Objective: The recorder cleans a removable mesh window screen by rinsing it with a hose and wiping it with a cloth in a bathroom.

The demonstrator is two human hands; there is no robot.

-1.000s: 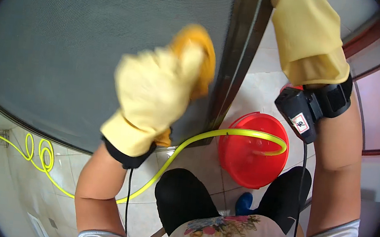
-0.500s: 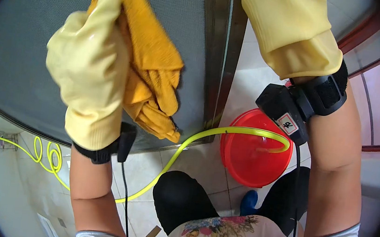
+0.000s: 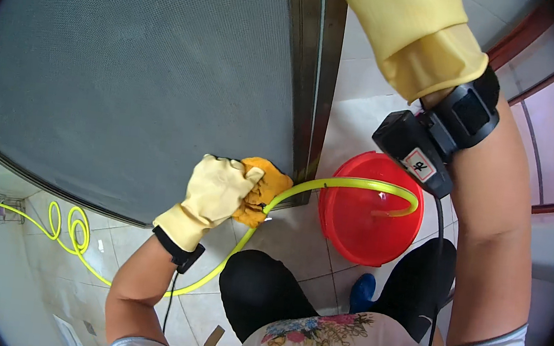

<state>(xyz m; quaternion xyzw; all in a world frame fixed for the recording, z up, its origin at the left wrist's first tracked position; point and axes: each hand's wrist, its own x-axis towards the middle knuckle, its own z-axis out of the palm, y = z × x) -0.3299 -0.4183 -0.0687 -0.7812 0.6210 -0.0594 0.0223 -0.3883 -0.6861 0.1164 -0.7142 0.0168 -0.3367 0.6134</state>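
Observation:
My left hand (image 3: pixel 214 196), in a pale yellow rubber glove, grips an orange cloth (image 3: pixel 260 190) pressed against the lower right corner of a grey mesh screen (image 3: pixel 132 67). The screen's dark metal frame (image 3: pixel 312 74) runs upright just right of the cloth. My right arm, also in a yellow glove (image 3: pixel 412 35), reaches up along the frame; its hand is cut off by the top edge. A black device (image 3: pixel 431 143) is strapped to that wrist.
A red bucket (image 3: pixel 367 217) stands on the tiled floor right of the frame, with a yellow-green hose (image 3: pixel 351 183) curving into it. The hose trails left across the floor into coils (image 3: pixel 69 228). My dark-trousered knees are below.
My left hand has carried the orange cloth down the mesh, from high on the screen to its lower right corner by the frame. The right arm stays raised.

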